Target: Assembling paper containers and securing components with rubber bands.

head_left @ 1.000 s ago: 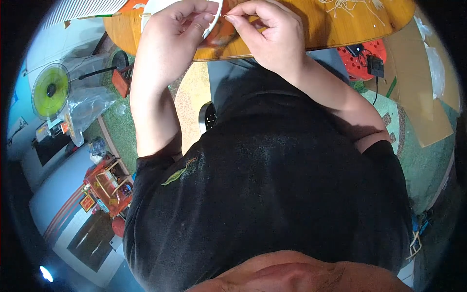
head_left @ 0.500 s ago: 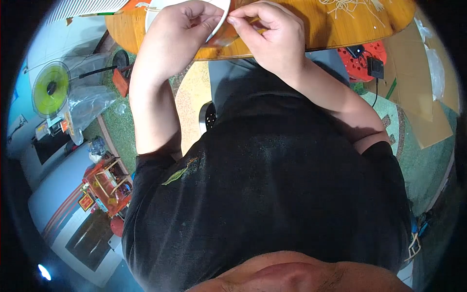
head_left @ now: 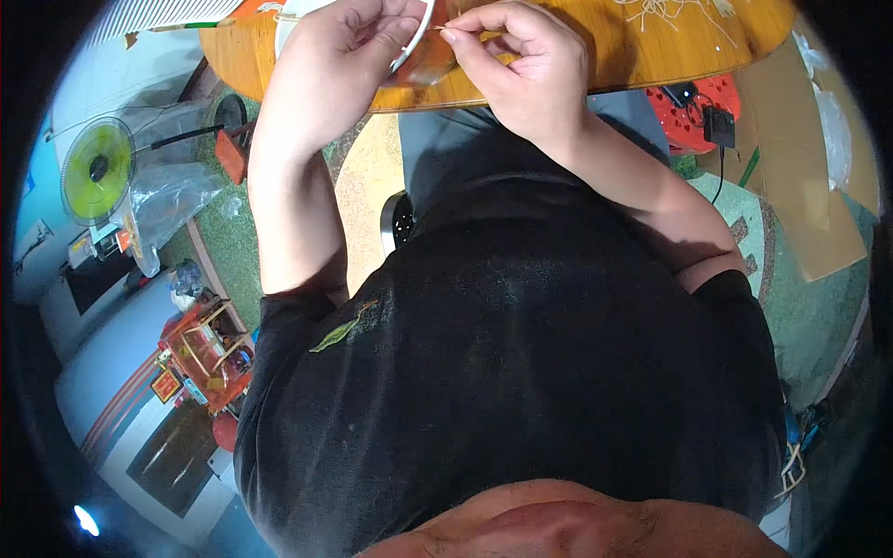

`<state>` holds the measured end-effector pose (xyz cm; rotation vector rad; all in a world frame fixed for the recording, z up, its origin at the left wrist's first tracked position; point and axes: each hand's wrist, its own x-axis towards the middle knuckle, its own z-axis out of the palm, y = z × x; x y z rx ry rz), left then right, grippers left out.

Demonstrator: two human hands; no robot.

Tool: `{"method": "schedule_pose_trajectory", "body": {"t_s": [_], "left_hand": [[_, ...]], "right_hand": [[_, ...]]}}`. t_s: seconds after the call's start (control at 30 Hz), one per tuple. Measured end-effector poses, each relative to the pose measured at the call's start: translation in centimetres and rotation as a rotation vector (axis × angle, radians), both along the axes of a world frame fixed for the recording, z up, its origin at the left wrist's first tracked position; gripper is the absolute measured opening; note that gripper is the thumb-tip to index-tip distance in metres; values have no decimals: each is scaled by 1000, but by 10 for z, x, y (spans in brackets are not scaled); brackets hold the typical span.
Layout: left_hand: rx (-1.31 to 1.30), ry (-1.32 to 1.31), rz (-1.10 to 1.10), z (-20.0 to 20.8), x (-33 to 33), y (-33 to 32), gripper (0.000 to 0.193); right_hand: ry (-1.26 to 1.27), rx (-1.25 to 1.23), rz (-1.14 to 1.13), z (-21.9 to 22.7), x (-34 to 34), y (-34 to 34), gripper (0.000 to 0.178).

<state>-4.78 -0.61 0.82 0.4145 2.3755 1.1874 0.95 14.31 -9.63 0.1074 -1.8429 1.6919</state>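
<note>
Hands at table (head_left: 651, 60) near edge: left hand (head_left: 349, 46) gripping white bowl (head_left: 420, 33) rim, right hand (head_left: 521, 56) pinching thin strand (head_left: 470, 31).

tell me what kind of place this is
Probably a room in a home used for handwork. A green round electric fan stands on the speckled terrazzo floor, a small red shrine-like shelf sits low down, and both hands work at a round orange wooden table.

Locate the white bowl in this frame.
In the head view the white bowl sits at the top edge, left of centre, on the wooden table, held by the left hand with the right hand beside it.
</note>
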Motion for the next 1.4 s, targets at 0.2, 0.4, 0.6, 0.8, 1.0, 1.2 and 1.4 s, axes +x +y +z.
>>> {"method": "schedule_pose_trajectory", "body": {"t_s": [0.2, 0.4, 0.6, 0.8, 1.0, 1.2, 1.4], "left_hand": [[94, -59, 19, -2, 1, -2, 13], [52, -33, -6, -2, -1, -4, 14], [67, -62, -33, -3, -3, -3, 14], [98, -85, -103, -1, -4, -7, 17], [94, 10, -204, -32, -23, -40, 20], [40, -25, -259, -31, -24, -34, 19], [-123, 30, -121, -4, -6, -8, 6]], "right_hand": [[28, -34, -30, -2, 0, -4, 10], [0, -44, 1, -1, 0, -3, 10], [47, -19, -12, -2, -1, -3, 11], [77, 16, -25, -5, -2, -3, 11], [99, -3, 17, -5, -1, -5, 11], [506, 98, -104, -36, -22, -5, 12], [123, 49, -8, -6, 1, -1, 12]]}}
